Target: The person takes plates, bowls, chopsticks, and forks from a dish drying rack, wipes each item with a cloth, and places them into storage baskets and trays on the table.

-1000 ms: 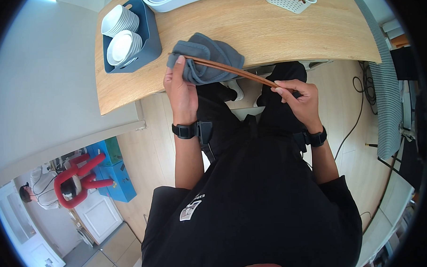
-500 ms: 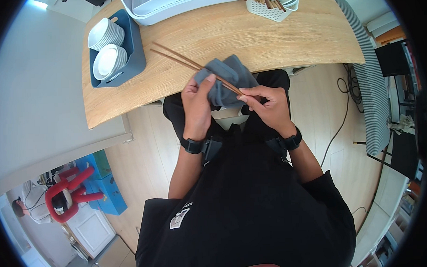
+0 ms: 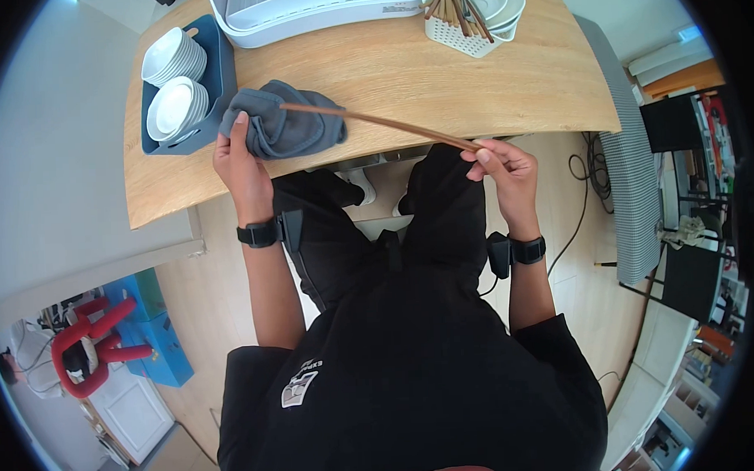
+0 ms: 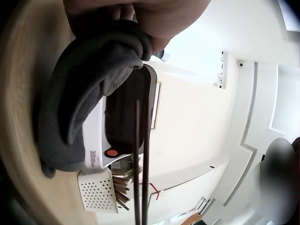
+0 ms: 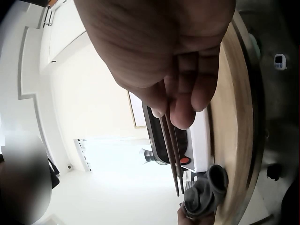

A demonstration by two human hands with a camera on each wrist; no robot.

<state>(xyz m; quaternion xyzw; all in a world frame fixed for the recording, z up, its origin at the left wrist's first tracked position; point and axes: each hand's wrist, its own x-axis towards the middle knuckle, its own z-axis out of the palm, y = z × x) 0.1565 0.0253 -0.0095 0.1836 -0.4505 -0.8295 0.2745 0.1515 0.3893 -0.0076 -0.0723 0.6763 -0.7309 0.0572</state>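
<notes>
Standing at the left end of a pale wooden table [image 3: 388,73], a blue-grey plastic bin [image 3: 220,62] carries two stacks of white bowls [image 3: 174,58]. Just beside its near corner, the left hand [image 3: 244,175] grips the edge of a soft, dark grey fabric cloth [image 3: 294,129], with the thumb on top of it. This cloth lies bunched at the front of the table. Further right, a pair of long, thin, brown chopsticks [image 3: 390,123] stretches slantwise; in the head view their tips appear over the cloth, but the left wrist view shows a gap, so they seem not to touch it. Farther back stands a white perforated plastic basket [image 3: 457,42] with other brown sticks [image 3: 451,13] and white dishes [image 3: 493,3]. At the right, the right hand [image 3: 512,174] pinches the pair near its other end, between thumb and fingers. I judge that the step in hand is the wiping of this pair; the next move probably calls for laying the sticks into a fold of the cloth, or for putting them away if they are dry, which I cannot tell. As for pose, the left hand reaches forward over the table's edge, while the right hand is held in the air before that edge, well apart from the left.
</notes>
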